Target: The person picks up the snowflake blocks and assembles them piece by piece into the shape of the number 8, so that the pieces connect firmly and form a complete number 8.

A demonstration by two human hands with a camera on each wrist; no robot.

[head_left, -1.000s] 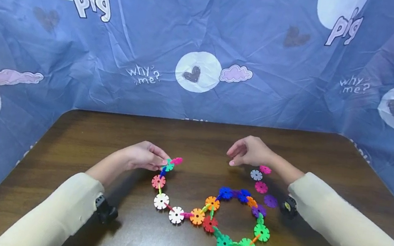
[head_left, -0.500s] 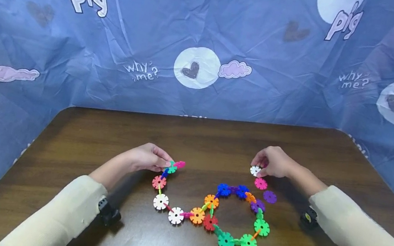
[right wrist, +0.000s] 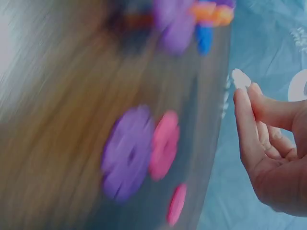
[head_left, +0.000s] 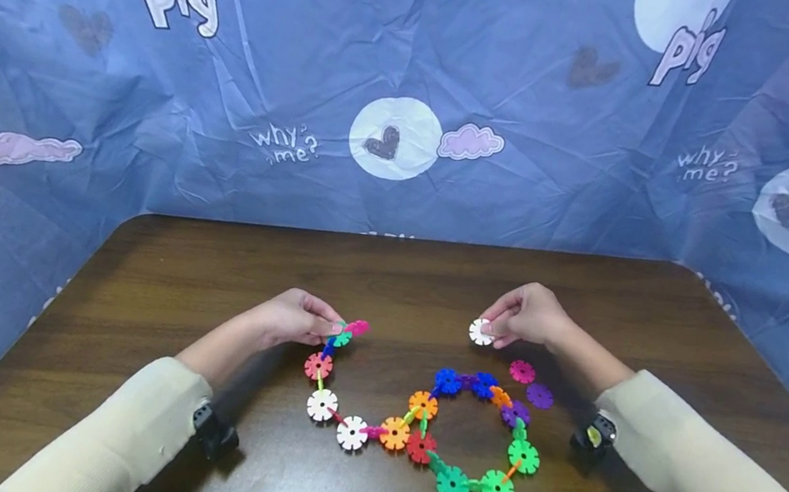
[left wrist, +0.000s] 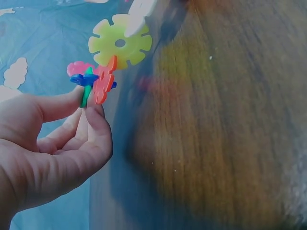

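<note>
My left hand [head_left: 297, 316] pinches a teal flower disc [head_left: 342, 336] between thumb and fingertips. That disc is one end of a chain of slotted plastic discs, with a pink disc [head_left: 357, 327] slotted onto it. A coral disc [left wrist: 103, 84] and a yellow-green disc [left wrist: 120, 42] follow it in the left wrist view. Farther along, the chain joins a closed ring of discs, including a green disc [head_left: 498, 489] at the front. Between thumb and forefinger, my right hand [head_left: 530, 315] holds a loose white disc [head_left: 480, 332], seen nearly edge-on in the right wrist view.
Loose on the wooden table [head_left: 212, 254] lie a pink disc [head_left: 522, 372] and a purple disc [head_left: 540, 396], right of the ring. Another pink disc [right wrist: 176, 204] shows in the right wrist view. A blue printed cloth [head_left: 407, 46] hangs behind the table.
My right hand came in with nothing in its fingers, picked the white disc off the table and carried it left. My left hand keeps hold of the chain's end, almost still.
</note>
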